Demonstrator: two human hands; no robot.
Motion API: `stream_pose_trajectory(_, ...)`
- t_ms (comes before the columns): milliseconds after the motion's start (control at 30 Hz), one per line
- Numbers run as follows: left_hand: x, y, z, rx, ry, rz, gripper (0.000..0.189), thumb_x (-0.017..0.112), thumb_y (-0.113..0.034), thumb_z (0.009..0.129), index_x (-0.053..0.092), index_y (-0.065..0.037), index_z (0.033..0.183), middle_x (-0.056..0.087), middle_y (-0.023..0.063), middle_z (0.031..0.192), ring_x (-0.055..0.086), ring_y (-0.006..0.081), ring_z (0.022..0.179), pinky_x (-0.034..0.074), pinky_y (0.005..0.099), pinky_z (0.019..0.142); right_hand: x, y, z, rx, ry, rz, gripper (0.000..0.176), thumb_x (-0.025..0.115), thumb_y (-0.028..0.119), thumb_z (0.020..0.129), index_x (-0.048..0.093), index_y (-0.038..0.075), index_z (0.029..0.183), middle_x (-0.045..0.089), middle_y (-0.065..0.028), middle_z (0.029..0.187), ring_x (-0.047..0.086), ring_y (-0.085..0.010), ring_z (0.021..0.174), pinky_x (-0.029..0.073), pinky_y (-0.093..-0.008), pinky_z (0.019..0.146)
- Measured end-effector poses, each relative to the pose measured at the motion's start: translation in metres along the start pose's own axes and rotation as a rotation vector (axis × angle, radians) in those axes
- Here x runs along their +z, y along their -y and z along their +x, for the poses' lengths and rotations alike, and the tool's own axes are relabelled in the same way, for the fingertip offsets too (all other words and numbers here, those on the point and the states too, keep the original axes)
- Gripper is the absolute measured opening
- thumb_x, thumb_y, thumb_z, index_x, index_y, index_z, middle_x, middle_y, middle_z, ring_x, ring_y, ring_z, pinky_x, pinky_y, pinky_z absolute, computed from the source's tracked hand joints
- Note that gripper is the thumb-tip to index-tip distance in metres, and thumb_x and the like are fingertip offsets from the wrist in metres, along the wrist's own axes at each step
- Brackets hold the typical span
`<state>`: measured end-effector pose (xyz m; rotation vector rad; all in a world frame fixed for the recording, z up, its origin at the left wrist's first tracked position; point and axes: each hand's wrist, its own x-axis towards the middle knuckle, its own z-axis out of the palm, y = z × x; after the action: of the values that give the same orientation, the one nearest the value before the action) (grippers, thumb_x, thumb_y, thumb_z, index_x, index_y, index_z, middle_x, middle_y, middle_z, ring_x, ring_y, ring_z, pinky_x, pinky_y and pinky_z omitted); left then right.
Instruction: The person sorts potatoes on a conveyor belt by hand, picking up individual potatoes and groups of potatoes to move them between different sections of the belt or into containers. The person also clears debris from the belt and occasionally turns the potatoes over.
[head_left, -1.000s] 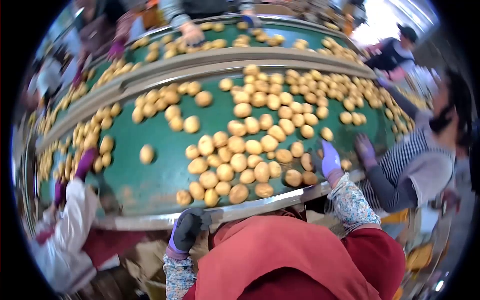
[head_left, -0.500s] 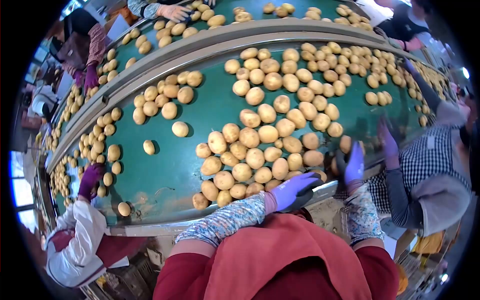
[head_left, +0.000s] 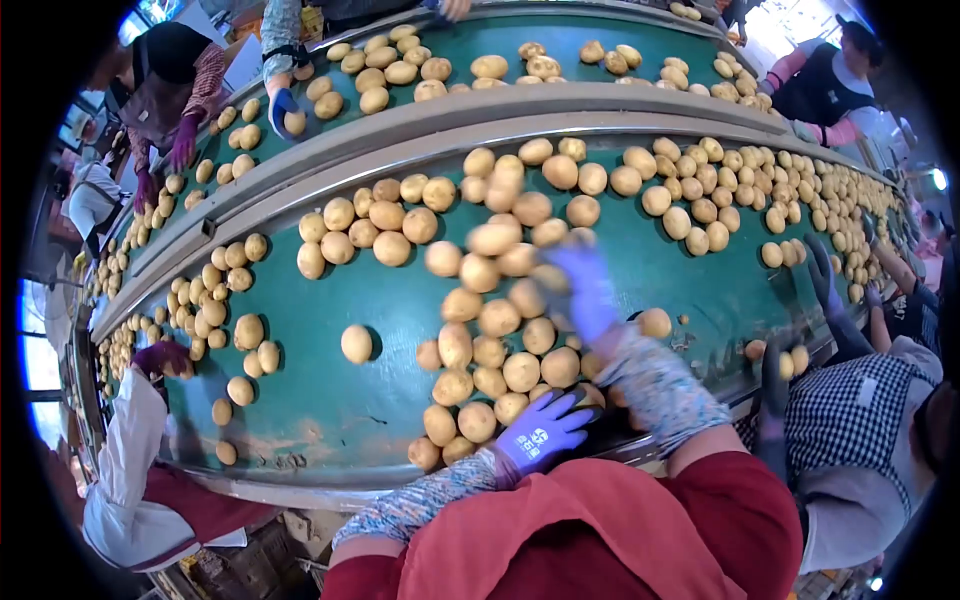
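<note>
Many potatoes (head_left: 497,318) lie in a loose group on the green conveyor belt (head_left: 310,400) in front of me. My left hand (head_left: 545,432), in a purple glove with dark fingertips, rests palm down at the near edge of the group. Its fingers are spread towards the right, beside the closest potatoes. Farther over the belt, my right hand (head_left: 582,295) is smeared by motion against the right side of the group. Whether its fingers hold a potato is hidden. Several potatoes just beyond it are blurred too.
A metal divider (head_left: 420,125) runs between this belt and a second green belt (head_left: 460,50) behind it. Co-workers stand around: a checked apron (head_left: 850,410) at right, a white sleeve (head_left: 130,430) at left. The belt's metal edge (head_left: 320,497) lies in front of me.
My right hand has swung from the near right edge out over the belt, against the potatoes. My left hand has shifted slightly left and lower, fingers now spread. Potatoes at the far side have moved.
</note>
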<state>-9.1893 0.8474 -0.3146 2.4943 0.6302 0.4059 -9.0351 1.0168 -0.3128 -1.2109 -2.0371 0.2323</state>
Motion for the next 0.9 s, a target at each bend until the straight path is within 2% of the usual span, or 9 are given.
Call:
stream_pose_trajectory(133,-0.012,0.011,-0.041,-0.243,-0.091,-0.131,0.034,0.056,-0.013,0.086,0.062,-0.016,0.119,0.056,0.0079,0.131,0.050,0.0318,0.128,0.037,0.0518,0.110,0.089,0.145,0.047,0.080,0.272,0.030,0.034,0.066,0.036,0.084,0.059,0.013,0.108,0.055,-0.0094,0.110,0.055,-0.0348,0.102,0.047,-0.0508,0.081)
stream_pose_trajectory(200,-0.028,0.029,-0.079,-0.316,-0.127,-0.066,0.038,0.056,-0.012,0.085,0.061,-0.014,0.123,0.055,0.0102,0.133,0.049,0.0331,0.128,0.037,0.0505,0.110,0.147,0.179,0.043,-0.019,0.747,0.536,0.042,0.066,0.034,0.085,0.057,0.013,0.119,0.055,-0.0113,0.119,0.051,-0.0381,0.114,0.045,-0.0540,0.088)
stream_pose_trajectory(333,-0.071,0.100,-0.204,-0.559,-0.105,0.299,0.047,0.058,-0.009,0.083,0.058,-0.011,0.130,0.054,0.0148,0.136,0.048,0.0356,0.129,0.036,0.0480,0.110,0.128,0.219,0.040,-0.383,0.263,0.407,0.054,0.063,0.021,0.087,0.051,0.014,0.139,0.054,-0.0154,0.127,0.055,-0.0351,0.113,0.043,-0.0508,0.097)
stream_pose_trajectory(400,-0.102,0.132,-0.289,-0.703,-0.092,0.551,0.052,0.058,-0.008,0.082,0.056,-0.009,0.134,0.053,0.0171,0.138,0.047,0.0369,0.130,0.035,0.0467,0.110,0.078,0.172,0.058,-0.210,0.457,0.319,0.048,0.060,0.027,0.095,0.051,0.011,0.139,0.054,-0.0144,0.134,0.052,-0.0348,0.123,0.044,-0.0480,0.102)
stream_pose_trajectory(467,-0.138,0.146,-0.359,-0.933,-0.104,0.772,0.056,0.059,-0.007,0.081,0.054,-0.007,0.137,0.052,0.0194,0.140,0.047,0.0382,0.130,0.035,0.0455,0.110,0.067,0.072,0.017,-0.094,0.124,-0.115,0.044,0.051,0.022,0.101,0.046,0.010,0.143,0.058,-0.0064,0.129,0.063,-0.0230,0.099,0.055,-0.0362,0.082)
stream_pose_trajectory(600,-0.187,0.134,-0.387,-1.370,-0.577,0.821,0.063,0.056,-0.003,0.086,0.043,-0.002,0.147,0.040,0.0252,0.152,0.035,0.0419,0.141,0.029,0.0496,0.117,-0.074,0.001,-0.046,0.381,0.088,-0.776,0.048,0.067,0.033,0.088,0.060,0.009,0.130,0.059,-0.0242,0.123,0.059,-0.0441,0.105,0.050,-0.0496,0.089)
stream_pose_trajectory(767,-0.158,0.080,-0.287,-0.922,-0.718,0.141,0.049,0.065,-0.018,0.089,0.054,0.001,0.132,0.052,0.0240,0.135,0.051,0.0431,0.123,0.039,0.0467,0.107,-0.023,0.105,-0.078,0.795,0.463,-0.372,0.032,0.067,0.030,0.086,0.061,0.008,0.108,0.063,-0.0202,0.103,0.062,-0.0391,0.092,0.049,-0.0488,0.079)
stream_pose_trajectory(800,-0.158,0.063,-0.256,-0.832,-0.538,0.136,0.044,0.067,-0.018,0.087,0.057,-0.001,0.126,0.055,0.0236,0.131,0.053,0.0430,0.119,0.042,0.0467,0.104,0.004,0.129,-0.086,0.393,0.219,-0.366,0.039,0.069,0.030,0.084,0.061,0.007,0.114,0.064,-0.0199,0.106,0.062,-0.0375,0.097,0.049,-0.0451,0.083)
stream_pose_trajectory(900,-0.147,0.039,-0.220,-0.303,-0.464,0.121,0.040,0.068,-0.011,0.085,0.058,-0.001,0.123,0.057,0.0226,0.126,0.056,0.0424,0.113,0.047,0.0469,0.095,0.020,0.191,-0.070,0.955,0.293,0.942,0.039,0.051,0.020,0.101,0.052,0.005,0.138,0.063,-0.0140,0.124,0.060,-0.0276,0.117,0.044,-0.0356,0.104)
